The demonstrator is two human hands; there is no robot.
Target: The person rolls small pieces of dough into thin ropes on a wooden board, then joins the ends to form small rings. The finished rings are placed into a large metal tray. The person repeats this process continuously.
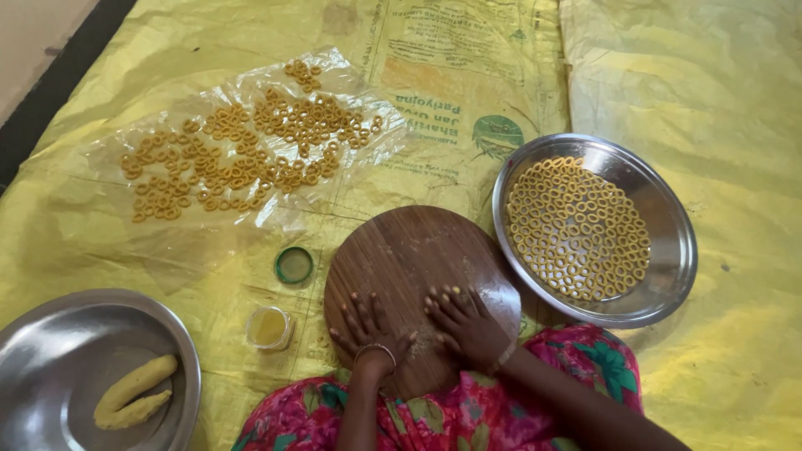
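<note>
Wooden round board [409, 259] lies under both flat, open palms, left hand [368, 330] beside right hand [464, 321], with the steel plate of dough rings [668, 284] nearer the right.

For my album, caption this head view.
Both hands press flat on a round wooden board between dough rings on a steel plate and plastic sheet.
</note>
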